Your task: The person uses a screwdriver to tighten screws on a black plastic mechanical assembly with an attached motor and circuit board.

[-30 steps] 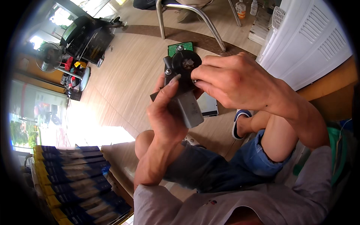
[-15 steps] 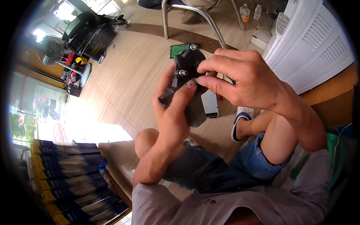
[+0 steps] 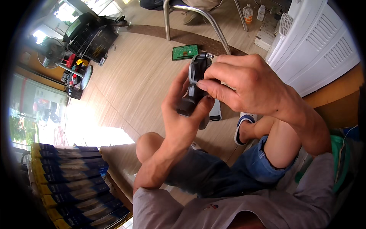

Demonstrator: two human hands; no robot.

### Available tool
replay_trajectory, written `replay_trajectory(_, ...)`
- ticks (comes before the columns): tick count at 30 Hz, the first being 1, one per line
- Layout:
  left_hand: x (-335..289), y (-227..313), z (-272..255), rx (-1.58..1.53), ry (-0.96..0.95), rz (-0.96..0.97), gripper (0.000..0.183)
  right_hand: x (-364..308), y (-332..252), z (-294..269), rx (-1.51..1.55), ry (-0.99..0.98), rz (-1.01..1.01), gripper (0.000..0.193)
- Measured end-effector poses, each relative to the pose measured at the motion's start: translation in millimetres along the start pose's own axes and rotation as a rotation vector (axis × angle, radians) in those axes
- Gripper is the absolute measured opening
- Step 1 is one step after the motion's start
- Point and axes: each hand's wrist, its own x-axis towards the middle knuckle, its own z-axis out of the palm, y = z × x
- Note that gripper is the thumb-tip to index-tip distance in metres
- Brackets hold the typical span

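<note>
While my left hand [image 3: 182, 114] grips the dark grey metal motor part [image 3: 193, 89] from below, my right hand [image 3: 244, 86] pinches its upper end above my knees.

Dark grey part [image 3: 195, 86], green circuit board [image 3: 185, 52], seemingly blue-and-yellow stacked boxes [image 3: 68, 179]

Small repair workshop, bare green circuit board [image 3: 185, 52] on wood-plank floor [image 3: 129, 84] beyond the hands, white appliance casing [image 3: 316, 42] to their right, standing fan [image 3: 51, 53] far left
</note>
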Motion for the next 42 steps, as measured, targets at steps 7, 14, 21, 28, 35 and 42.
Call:
replay_trajectory(7, 0.9, -0.3, -1.9, 0.03, 0.01, 0.046, 0.072, -0.3, -0.6, 2.5, 0.041, 0.032, -0.019, 0.017)
replay_trajectory(14, 1.0, 0.2, -4.1, 0.085, -0.001, 0.107, 0.073, 0.1, -6.3, 5.5, 0.103, 0.087, 0.007, 0.019)
replay_trajectory(21, -1.7, 7.2, -0.7, 0.029, 0.015, 0.091, 0.074, -0.8, -3.1, 6.6, 0.155, 0.074, 0.057, 0.016)
replay_trajectory(28, -1.5, 3.5, -4.0, 0.066, 0.005, 0.126, 0.074, 1.7, -5.9, 8.6, 0.144, 0.086, 0.017, 0.015)
replay_trajectory(35, -2.4, 3.3, -3.4, 0.024, 0.016, 0.094, 0.076, 2.0, -6.4, 9.9, 0.132, 0.13, -0.018, 0.014)
replay_trajectory(42, -2.5, 5.6, -1.7, 0.003, 0.037, 0.093, 0.076, 1.8, -9.6, 13.3, 0.13, 0.193, -0.011, 0.023)
